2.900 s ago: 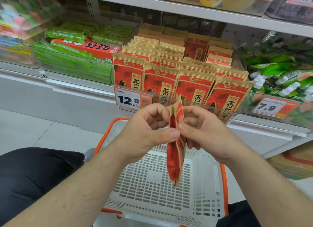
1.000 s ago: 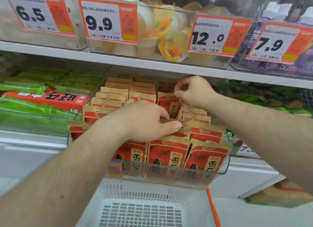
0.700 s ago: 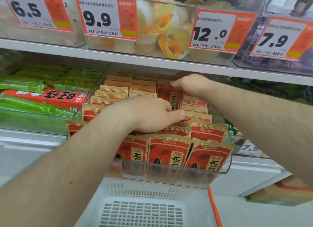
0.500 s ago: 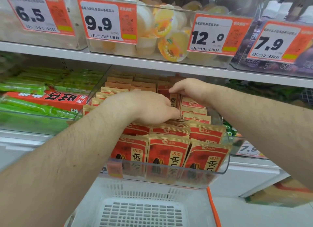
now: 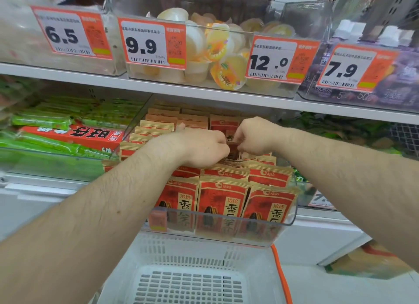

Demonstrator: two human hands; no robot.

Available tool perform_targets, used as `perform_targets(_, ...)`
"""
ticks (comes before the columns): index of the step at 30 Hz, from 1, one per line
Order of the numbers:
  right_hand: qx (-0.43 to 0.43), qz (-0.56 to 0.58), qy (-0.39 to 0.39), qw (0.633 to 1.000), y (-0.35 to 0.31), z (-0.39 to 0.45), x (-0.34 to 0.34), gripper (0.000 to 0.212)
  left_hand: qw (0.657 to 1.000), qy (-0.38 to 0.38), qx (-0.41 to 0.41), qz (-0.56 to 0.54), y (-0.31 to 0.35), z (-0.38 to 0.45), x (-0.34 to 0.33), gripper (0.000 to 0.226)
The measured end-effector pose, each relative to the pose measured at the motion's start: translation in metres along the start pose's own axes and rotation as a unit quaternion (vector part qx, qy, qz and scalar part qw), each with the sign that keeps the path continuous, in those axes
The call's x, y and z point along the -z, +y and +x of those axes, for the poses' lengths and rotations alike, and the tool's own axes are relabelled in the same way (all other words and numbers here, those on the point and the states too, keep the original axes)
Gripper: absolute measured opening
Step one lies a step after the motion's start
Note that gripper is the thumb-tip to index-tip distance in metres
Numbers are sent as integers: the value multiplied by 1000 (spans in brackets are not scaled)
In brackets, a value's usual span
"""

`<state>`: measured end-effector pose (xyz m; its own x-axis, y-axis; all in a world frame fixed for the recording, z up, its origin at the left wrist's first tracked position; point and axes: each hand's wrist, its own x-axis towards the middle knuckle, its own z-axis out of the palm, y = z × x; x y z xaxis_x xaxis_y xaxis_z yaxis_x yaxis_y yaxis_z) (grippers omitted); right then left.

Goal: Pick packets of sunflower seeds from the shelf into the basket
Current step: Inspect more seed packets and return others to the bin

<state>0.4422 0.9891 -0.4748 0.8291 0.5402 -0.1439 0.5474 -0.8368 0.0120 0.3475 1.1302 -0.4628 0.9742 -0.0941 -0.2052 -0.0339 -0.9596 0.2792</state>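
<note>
Both hands reach into the clear bin (image 5: 292, 215) of red sunflower seed packets (image 5: 223, 204) on the middle shelf. The left hand (image 5: 201, 147) lies knuckles-up over the middle rows, its fingers curled down onto a dark red packet (image 5: 233, 150) standing between the two hands. The right hand (image 5: 255, 137) meets it from the right, fingers bent and pinching that packet's top edge. Packets fill the bin to its front wall, three upright across the front row. The shelf edge (image 5: 181, 89) above runs close over the back rows, leaving little room above the knuckles. The white basket (image 5: 188, 258) with an orange rim sits below the bin's front edge, its floor bare where visible.
</note>
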Motion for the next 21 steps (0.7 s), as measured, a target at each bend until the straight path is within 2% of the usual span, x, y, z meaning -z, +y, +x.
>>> perform_targets(3,-4,2,76,997,-3,-8,1,14,992,114,-4,-51,-3,-6,-2,27)
perform_targets(6,-11,43,155,987,-5,-23,3,17,961,244,-11,-129,-8,-10,-5,34)
perform_targets(8,-12,87,234,968,-7,-35,6,19,937,288,-22,-197,-9,-10,-5,35)
perform_targets(10,-4,165,322,932,-12,-50,14,15,902,332,-31,-273,-7,-10,-2,23)
perform_targets(12,-5,257,396,882,-19,-64,25,12,844,390,-50,-364,0,-15,6,8)
perform_targets(14,-8,349,439,828,-28,-75,38,13,786,428,-77,-439,7,-21,17,8)
perform_targets(15,-7,390,452,802,-32,-79,44,14,764,431,-92,-471,12,-26,22,2)
perform_targets(17,-4,459,458,761,-42,-87,56,16,735,432,-108,-511,20,-35,33,12)
perform_targets(21,5,565,418,711,-55,-103,63,20,707,418,-120,-558,28,-59,36,7)
